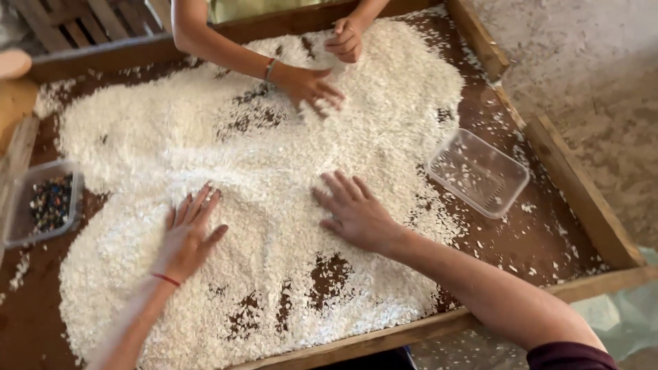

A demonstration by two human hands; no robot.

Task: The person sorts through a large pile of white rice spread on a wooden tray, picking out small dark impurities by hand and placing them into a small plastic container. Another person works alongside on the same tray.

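A wide layer of white rice (pixel 274 171) covers a big brown wooden tray (pixel 582 199). My left hand (pixel 188 233) lies flat on the rice at the lower left, fingers spread, a thin red band on the wrist. My right hand (pixel 356 212) rests palm down on the rice near the middle, fingers spread and pointing up-left. Neither hand holds anything. Bare brown patches (pixel 329 274) show through the rice between and below my hands.
Across the tray another person's two hands (pixel 308 85) touch the rice at the far side. A clear plastic box (pixel 478 173) with a few grains sits right of the rice. Another clear box (pixel 44 202) with dark bits stands at the left edge. Concrete floor lies to the right.
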